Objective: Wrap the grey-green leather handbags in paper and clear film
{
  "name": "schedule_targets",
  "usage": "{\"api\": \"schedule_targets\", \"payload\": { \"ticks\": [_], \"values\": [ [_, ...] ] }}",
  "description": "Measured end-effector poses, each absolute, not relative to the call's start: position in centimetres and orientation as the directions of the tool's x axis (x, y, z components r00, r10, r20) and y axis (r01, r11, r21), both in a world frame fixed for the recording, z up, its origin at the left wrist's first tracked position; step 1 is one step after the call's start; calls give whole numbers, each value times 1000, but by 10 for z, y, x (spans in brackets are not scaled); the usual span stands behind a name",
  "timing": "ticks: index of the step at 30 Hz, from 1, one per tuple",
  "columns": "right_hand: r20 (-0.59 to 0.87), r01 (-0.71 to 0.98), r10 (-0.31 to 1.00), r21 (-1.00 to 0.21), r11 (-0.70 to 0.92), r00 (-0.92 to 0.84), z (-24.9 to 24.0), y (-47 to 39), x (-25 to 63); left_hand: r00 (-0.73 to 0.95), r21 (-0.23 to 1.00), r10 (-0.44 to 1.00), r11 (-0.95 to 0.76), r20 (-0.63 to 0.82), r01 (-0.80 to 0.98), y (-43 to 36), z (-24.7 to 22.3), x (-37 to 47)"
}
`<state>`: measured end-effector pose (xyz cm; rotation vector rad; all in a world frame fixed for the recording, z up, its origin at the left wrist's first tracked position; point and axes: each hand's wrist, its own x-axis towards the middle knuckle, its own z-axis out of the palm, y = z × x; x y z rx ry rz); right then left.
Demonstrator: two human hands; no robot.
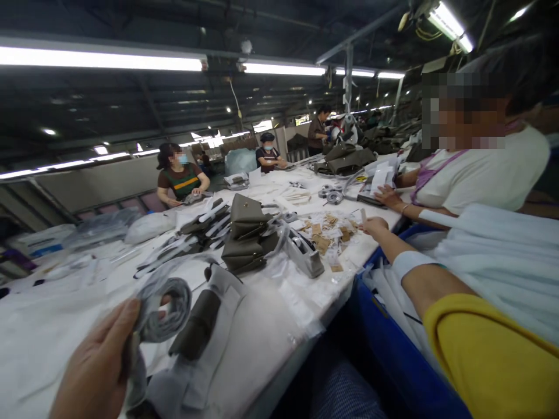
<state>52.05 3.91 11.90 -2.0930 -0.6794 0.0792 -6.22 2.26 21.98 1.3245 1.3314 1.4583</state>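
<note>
My left hand (98,364) is closed around a rolled grey strap (168,308) wrapped in clear plastic, held up over the near left of the table. Just beyond it lies a dark olive bag piece (196,326) partly covered in white wrapping. My right hand (374,226) reaches far out over the table's right side, its fingers pinched together; a small pale piece shows at the fingertips, too blurred to name. Beside it are scattered brown and white tags (322,243). Between my hands stands a stack of olive bags (248,233) next to a plastic-wrapped piece (310,262).
A co-worker in a white top (484,169) stands close on the right, hands on white sheets (383,177). Below the table edge is a blue bin (384,326) with white foam sheets (502,250). Other people work along the far side. More strap rolls (334,196) lie further back.
</note>
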Motion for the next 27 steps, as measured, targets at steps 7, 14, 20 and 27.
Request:
{"api": "schedule_targets", "payload": {
  "ticks": [7, 14, 20, 27],
  "values": [
    [172, 257, 882, -964, 60, 439, 123, 51, 348, 36, 977, 977, -207, 209, -48, 26, 213, -69],
    [242, 112, 942, -956, 273, -232, 155, 11, 186, 31, 973, 973, -229, 229, -2, 22, 216, -75],
    [227, 87, 904, -957, 276, -362, 170, 21, 134, 94, 915, 935, -355, 342, 192, 9, 221, -69],
    [239, -31, 903, -969, 244, -358, 167, 31, 114, 44, 860, 917, -388, 396, 332, 7, 223, -73]
  ]
}}
